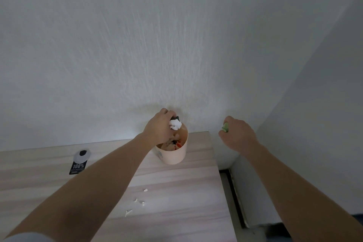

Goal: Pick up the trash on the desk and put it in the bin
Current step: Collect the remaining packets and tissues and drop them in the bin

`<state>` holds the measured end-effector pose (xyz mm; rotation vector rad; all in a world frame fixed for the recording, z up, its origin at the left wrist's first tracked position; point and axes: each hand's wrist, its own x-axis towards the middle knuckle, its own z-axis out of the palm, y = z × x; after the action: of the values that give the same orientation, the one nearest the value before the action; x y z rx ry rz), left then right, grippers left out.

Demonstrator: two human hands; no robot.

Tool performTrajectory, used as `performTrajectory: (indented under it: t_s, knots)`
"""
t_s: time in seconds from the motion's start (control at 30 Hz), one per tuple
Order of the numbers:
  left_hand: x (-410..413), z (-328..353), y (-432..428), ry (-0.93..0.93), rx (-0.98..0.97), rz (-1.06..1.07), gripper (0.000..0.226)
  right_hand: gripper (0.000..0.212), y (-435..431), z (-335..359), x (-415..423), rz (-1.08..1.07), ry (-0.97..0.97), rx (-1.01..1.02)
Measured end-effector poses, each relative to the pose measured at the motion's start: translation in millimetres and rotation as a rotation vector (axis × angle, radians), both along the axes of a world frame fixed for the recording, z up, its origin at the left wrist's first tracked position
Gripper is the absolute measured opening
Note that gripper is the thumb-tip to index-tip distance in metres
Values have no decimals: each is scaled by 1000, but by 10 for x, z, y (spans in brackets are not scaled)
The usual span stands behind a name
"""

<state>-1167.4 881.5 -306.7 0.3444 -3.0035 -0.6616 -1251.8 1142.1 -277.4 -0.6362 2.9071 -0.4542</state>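
Located bin (172, 155) on the far right part of the desk (176, 202), close to the wall. Upright, mouth open upward, part filled with mixed scraps.

Found left hand (159, 125) directly over that mouth, fingers curled and pointing down. Pinching a crumpled white wad (175, 124) and, at the far side of the fingers, a small dark piece (175, 118). Placed the wad just above the far rim, within the mouth's outline. Roughly a ball, so no long axis to align.

Found right hand (238, 135) to the right of the bin, out past the desk's right edge and well apart from the rim. Fingers closed round a small green piece (225, 127), with only its end showing at the left of the fist.

Judged the left hand the nearer: straight drop, needing only a loosening of the fingers. For the right hand's load, needs a move leftward to the mouth before release.

Risk noted: narrow mouth and light paper, so could catch on the rim or land on the desk beside it.

Left on the desk: small white scraps (128, 212) near the middle, a black tag (77, 167) marked "100%" at the left, and a round disc (82, 154) touching its far end. Judged task part done. Cannot tell whether tag and disc count as trash.
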Motion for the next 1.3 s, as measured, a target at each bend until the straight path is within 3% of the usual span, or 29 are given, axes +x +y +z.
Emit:
performTrajectory:
  t_s: [0.17, 0.27, 0.43, 0.8, 1.03, 1.3]
  knots:
    - [-42, -77, -68, -166, 49, -54, 81, 22, 22, -72, -54, -24, -28, 19]
    - [-10, -88, -116, -170, 41, -56, 94, 23, 54, -95, -60, -46, -34, 32]
    - [69, -27, -160, -68, -78, -29, 86, 23, 61, -86, -31, -44, -34, 34]
    - [464, 189, -330, -25, -131, 53, 73, 24, -99, 89, 150, 3, 2, 41]
    - [841, 90, -478, -54, -109, 99, 78, 26, -234, 75, 360, 29, 2, 58]
    - [1015, -628, -371, -225, -51, 123, 89, 22, -230, -268, 458, 23, -75, 111]
